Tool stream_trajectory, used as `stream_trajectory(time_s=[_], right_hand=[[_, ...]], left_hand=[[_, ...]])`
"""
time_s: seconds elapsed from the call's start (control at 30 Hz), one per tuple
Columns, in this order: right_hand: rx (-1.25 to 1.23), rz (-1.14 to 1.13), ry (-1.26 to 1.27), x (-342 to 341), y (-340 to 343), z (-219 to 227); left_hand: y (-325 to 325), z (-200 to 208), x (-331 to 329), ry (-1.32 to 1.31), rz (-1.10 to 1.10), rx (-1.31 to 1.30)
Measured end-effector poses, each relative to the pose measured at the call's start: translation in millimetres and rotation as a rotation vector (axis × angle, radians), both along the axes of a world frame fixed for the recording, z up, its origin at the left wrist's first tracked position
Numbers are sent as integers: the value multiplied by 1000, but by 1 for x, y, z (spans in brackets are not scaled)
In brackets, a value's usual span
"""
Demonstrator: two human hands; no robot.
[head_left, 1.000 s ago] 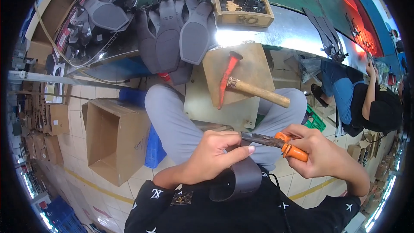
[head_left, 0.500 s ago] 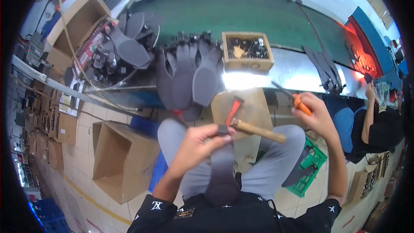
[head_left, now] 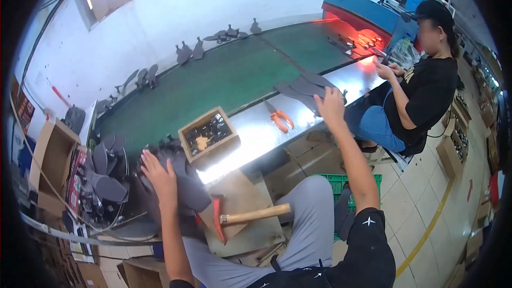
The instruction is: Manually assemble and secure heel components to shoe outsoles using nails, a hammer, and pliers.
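Observation:
My left hand [head_left: 161, 178] lies with outstretched fingers on a heap of dark grey paddle-shaped pieces [head_left: 189, 184] at the bench's near edge. Blur hides whether it grips one. Farther right, my right hand [head_left: 332, 109] reaches to a few flat dark grey strips [head_left: 301, 90], fingers apart and touching their near end. Pliers with orange handles [head_left: 281, 121] rest on the shiny metal ledge between my hands. A hammer [head_left: 256, 214] with a red head and wooden handle lies on a board by my knees.
A wooden box [head_left: 234, 141] of small black parts stands on the ledge beside the green belt [head_left: 213, 85]. More grey pieces [head_left: 106, 184] are piled left. A co-worker [head_left: 432, 74] sits at right, near a red-lit machine opening [head_left: 362, 37]. A green crate [head_left: 341, 181] stands below.
The pliers have left my right hand and lie on the ledge. My left hand moved from the grey piece over my lap to the heap. The view has swung right and up.

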State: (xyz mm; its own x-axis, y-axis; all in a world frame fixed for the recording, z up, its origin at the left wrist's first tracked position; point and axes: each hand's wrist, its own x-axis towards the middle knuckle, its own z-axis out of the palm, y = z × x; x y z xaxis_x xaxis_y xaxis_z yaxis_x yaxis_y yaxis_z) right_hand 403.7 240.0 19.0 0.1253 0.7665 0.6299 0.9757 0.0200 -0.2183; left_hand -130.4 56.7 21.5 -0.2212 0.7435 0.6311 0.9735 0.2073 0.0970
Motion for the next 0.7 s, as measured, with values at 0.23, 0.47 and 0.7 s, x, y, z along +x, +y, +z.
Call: stream_trajectory(time_s=[0.23,0.47,0.7], right_hand=[[-258,222,406,39,36,-3],[-314,1027,1779,-161,-70,131],[-554,1513,961,-189,-239,149]], left_hand=[[6,8,51,-51,160,106],[-40,101,126,-251,-388,-28],[-94,102,111,-477,-867,74]])
